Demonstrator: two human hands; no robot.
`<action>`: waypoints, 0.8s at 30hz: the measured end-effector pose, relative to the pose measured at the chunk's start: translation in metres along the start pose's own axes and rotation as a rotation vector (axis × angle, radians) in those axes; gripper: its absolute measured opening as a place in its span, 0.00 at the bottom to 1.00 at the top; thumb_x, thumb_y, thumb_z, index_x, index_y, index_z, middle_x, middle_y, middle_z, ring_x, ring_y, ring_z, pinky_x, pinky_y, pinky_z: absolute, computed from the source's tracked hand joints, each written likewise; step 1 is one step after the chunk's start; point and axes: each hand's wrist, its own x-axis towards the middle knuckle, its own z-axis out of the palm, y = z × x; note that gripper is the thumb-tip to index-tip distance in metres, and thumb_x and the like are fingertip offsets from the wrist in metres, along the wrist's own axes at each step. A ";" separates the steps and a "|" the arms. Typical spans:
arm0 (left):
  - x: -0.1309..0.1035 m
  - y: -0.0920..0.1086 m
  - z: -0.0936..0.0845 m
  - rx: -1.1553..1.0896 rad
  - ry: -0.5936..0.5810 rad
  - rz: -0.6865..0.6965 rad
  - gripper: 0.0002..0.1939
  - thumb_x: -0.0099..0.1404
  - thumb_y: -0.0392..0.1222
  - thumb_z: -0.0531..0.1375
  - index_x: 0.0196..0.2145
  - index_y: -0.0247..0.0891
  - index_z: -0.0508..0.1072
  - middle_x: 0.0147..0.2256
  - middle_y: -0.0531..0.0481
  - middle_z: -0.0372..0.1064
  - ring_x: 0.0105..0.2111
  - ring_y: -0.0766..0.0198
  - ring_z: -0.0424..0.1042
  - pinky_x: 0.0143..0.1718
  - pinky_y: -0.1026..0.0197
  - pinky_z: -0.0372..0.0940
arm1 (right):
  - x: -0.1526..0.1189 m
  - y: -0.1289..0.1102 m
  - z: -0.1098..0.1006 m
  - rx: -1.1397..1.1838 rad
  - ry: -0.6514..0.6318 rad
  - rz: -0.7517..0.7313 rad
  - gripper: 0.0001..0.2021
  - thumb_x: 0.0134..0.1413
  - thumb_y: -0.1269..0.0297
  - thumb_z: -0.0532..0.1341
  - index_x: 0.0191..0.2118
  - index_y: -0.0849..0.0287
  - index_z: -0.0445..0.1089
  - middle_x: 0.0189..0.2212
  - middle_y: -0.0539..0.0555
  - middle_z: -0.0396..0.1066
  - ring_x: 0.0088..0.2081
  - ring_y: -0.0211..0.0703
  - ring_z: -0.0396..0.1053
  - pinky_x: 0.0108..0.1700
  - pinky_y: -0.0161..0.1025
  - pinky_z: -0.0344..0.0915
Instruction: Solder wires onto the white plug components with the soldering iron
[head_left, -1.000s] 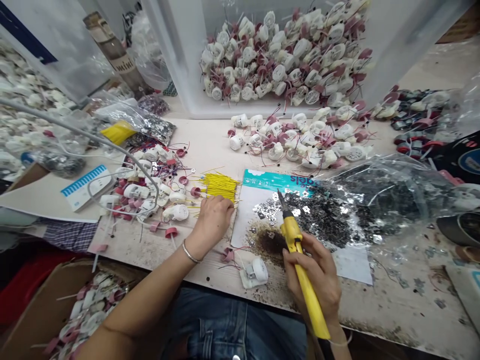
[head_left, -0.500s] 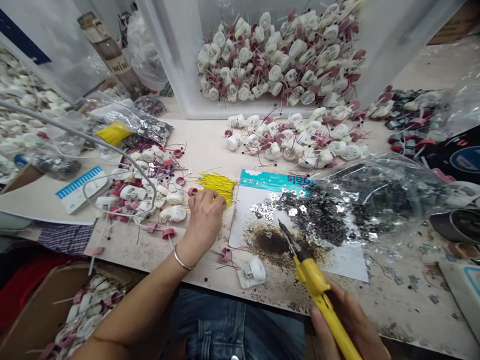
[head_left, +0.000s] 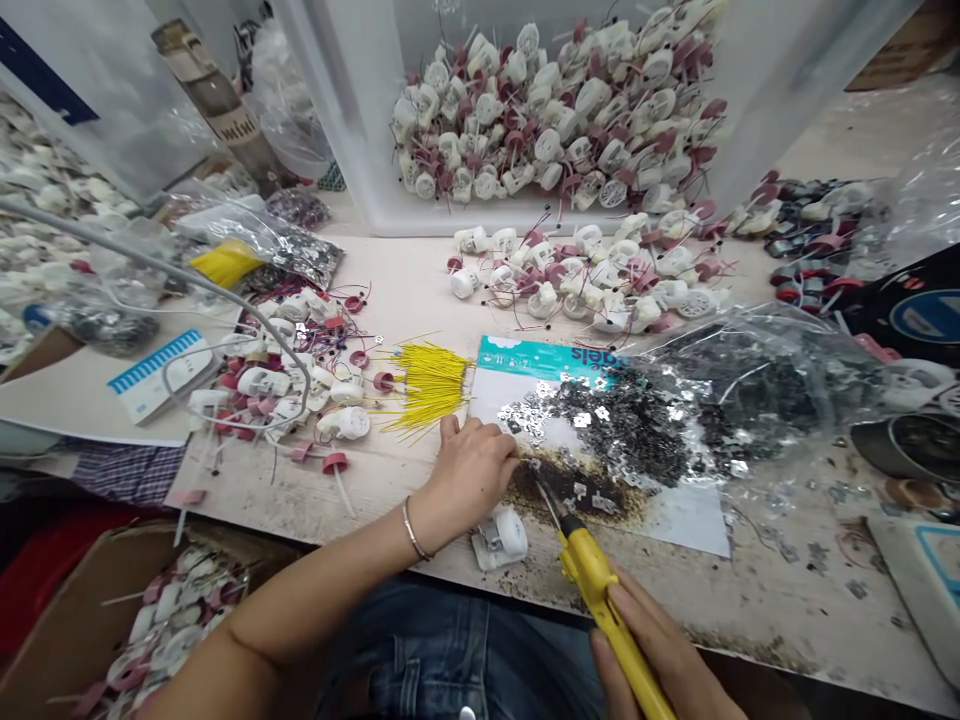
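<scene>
My right hand (head_left: 645,640) is wrapped round a yellow soldering iron (head_left: 592,570), its metal tip pointing up and left at the scorched brown patch (head_left: 570,490) on the white sheet. Fingers bent together, my left hand (head_left: 469,465) is close to that tip; anything it holds is hidden by the fingers. Just below the left hand sits a white plastic part (head_left: 501,540). A fan of thin yellow wires (head_left: 431,385) lies above and left of this hand. Small dark and shiny metal plates (head_left: 630,420) are heaped on the sheet.
A clear plastic bag (head_left: 780,370) of metal pieces lies at the right. Behind stands a translucent bin (head_left: 375,200) of white and pink parts, with more parts (head_left: 585,270) before it. A grey cable (head_left: 225,300) loops over the left pile. A cardboard box (head_left: 52,640) stands lower left.
My left hand has moved right, from the yellow wires to beside the iron's tip. The soldering iron has shifted slightly left and down. The yellow wires are now uncovered.
</scene>
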 end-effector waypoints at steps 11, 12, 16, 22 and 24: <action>-0.001 0.002 0.005 0.062 0.056 0.025 0.11 0.67 0.38 0.55 0.29 0.36 0.74 0.33 0.47 0.75 0.38 0.54 0.69 0.43 0.48 0.50 | 0.005 -0.001 0.000 -0.035 -0.065 -0.104 0.23 0.51 0.80 0.62 0.53 0.56 0.69 0.45 0.55 0.74 0.42 0.45 0.75 0.42 0.39 0.72; -0.001 0.003 0.005 0.065 0.064 0.031 0.11 0.67 0.38 0.54 0.29 0.36 0.74 0.33 0.47 0.74 0.38 0.54 0.69 0.43 0.48 0.50 | 0.005 -0.001 0.000 -0.038 -0.068 -0.103 0.23 0.51 0.79 0.62 0.52 0.57 0.70 0.44 0.55 0.74 0.42 0.45 0.75 0.41 0.39 0.73; -0.001 0.004 0.005 0.064 0.061 0.039 0.12 0.67 0.37 0.54 0.29 0.35 0.73 0.32 0.47 0.74 0.37 0.54 0.70 0.43 0.48 0.51 | 0.007 -0.002 0.000 -0.053 -0.083 -0.120 0.23 0.51 0.78 0.62 0.54 0.56 0.68 0.44 0.54 0.74 0.42 0.45 0.75 0.40 0.39 0.74; 0.001 0.004 0.003 0.067 0.042 0.040 0.12 0.67 0.37 0.53 0.29 0.35 0.74 0.32 0.47 0.74 0.34 0.56 0.72 0.43 0.49 0.53 | 0.009 -0.003 0.000 -0.073 -0.086 -0.143 0.23 0.51 0.77 0.62 0.53 0.56 0.69 0.44 0.55 0.74 0.42 0.45 0.75 0.40 0.39 0.74; 0.001 0.004 0.004 0.077 0.040 0.040 0.12 0.67 0.37 0.53 0.29 0.35 0.73 0.32 0.46 0.74 0.33 0.56 0.72 0.43 0.49 0.54 | 0.009 -0.005 -0.001 -0.073 -0.091 -0.133 0.22 0.51 0.78 0.63 0.52 0.55 0.70 0.44 0.54 0.75 0.41 0.44 0.75 0.41 0.39 0.73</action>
